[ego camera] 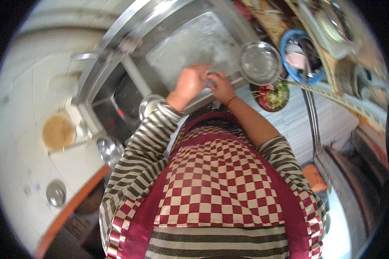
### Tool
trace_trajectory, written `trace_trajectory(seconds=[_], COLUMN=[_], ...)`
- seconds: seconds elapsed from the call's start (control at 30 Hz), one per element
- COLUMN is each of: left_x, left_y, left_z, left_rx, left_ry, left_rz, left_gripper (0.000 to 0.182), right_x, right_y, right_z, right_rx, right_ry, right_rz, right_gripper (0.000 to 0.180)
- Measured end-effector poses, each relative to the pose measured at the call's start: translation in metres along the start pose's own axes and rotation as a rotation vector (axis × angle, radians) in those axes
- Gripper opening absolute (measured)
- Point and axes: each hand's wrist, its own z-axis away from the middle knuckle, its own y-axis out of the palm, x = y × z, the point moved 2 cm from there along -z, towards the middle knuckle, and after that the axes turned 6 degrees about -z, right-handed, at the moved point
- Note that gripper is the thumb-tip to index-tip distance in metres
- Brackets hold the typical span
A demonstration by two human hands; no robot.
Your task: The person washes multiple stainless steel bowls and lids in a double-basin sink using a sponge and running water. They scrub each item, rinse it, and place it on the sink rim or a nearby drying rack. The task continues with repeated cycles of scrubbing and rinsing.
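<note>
Both of my hands come together over the near edge of a stainless steel sink (188, 48), whose basin looks pale and frothy inside. My left hand (191, 82) has its fingers bent towards the other hand. My right hand (221, 86) meets it with curled fingers. Between them shows something small, shiny and bluish, too blurred to name; which hand grips it I cannot tell. A round steel bowl (261, 63) rests at the sink's right corner. Below my left wrist, a smaller metal bowl (149, 105) is partly hidden by the striped sleeve.
A container of cut vegetables (272, 97) is right of my right hand. Beyond it, a blue basin (287, 61) holds utensils beside a wire shelf edge (347, 103). A second, dark sink basin (108, 100) lies left. Metal legs (311, 119) stand at right.
</note>
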Motion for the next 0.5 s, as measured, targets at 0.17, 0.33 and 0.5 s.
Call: trace_trajectory(seconds=[0.17,0.33,0.5], left_x=[0.085,0.068,0.059], left_y=[-0.076,-0.036,-0.015], left_z=[0.167,0.261,0.273], left_rx=[0.273,0.515,0.382], left_ry=[-0.673,-0.756,-0.541], left_rz=[-0.372,-0.216,-0.301], left_gripper=[0.017,0.025,0.024], right_x=[0.014,0.027,0.036], right_y=[0.028,0.09,0.139], right_z=[-0.026,-0.042,-0.035], right_rx=[0.096,0.244,0.365], right_ry=[0.075,0.119,0.154], right_rz=[0.079,0.037,0.107], right_gripper=[0.033,0.038,0.044])
